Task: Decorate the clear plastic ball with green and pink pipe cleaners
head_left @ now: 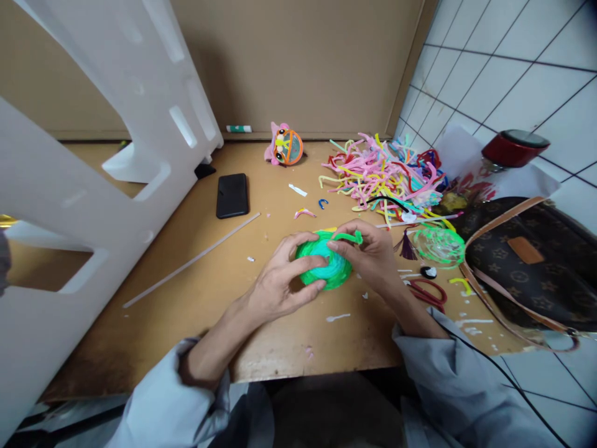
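A round green piece (339,277), coiled from fuzzy pipe cleaner with a turquoise middle, is held just over the table in front of me. My left hand (280,277) grips it from the left, fingers curved over its top and edge. At its upper right, my right hand (366,252) pinches a green pipe cleaner (347,237), whose curled tip sticks out past the fingers. A bit of yellow shows at the far edge of the coil. Its underside is hidden.
Behind the hands lie a pile of coloured pipe cleaners (380,174), a small decorated face figure (283,146) and a black phone-like slab (232,196). A white stick (191,261) lies left. Red-handled scissors (428,292), a green mesh coil (439,244), a jar (506,152) and a brown handbag (536,261) crowd the right.
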`<state>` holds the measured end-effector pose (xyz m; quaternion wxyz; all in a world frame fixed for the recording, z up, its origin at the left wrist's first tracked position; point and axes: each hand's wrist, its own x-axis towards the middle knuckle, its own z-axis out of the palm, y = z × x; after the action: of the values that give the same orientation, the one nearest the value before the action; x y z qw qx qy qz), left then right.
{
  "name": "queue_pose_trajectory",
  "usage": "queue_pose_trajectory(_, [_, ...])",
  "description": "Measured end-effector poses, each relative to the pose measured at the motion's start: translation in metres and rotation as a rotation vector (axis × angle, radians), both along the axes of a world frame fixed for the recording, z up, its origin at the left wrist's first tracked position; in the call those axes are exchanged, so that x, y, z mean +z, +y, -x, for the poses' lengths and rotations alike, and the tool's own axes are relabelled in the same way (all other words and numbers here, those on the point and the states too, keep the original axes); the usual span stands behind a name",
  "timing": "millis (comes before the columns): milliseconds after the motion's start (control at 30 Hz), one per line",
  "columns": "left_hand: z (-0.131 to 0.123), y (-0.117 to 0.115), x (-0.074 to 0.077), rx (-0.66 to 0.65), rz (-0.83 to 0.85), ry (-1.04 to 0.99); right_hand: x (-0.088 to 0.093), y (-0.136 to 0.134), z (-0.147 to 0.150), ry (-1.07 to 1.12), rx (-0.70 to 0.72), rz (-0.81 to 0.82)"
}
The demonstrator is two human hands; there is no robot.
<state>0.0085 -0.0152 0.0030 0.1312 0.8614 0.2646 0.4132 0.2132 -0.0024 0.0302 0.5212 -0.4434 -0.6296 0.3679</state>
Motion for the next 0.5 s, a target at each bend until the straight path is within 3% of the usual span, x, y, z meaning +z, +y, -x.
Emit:
queue_pose_trajectory(167, [-0.0026, -0.0004, -0.0021, 0.092, -0.083, -0.019, -0.0007, 0.0005, -0.0005, -0.023, -0.014, -0.01])
queue_pose_trajectory(500, [-0.0002, 0.0015, -0.0049, 0.077, -0.12, -0.056, -0.004, -0.0012, 0.0012, -0.035, -0.024, -0.025])
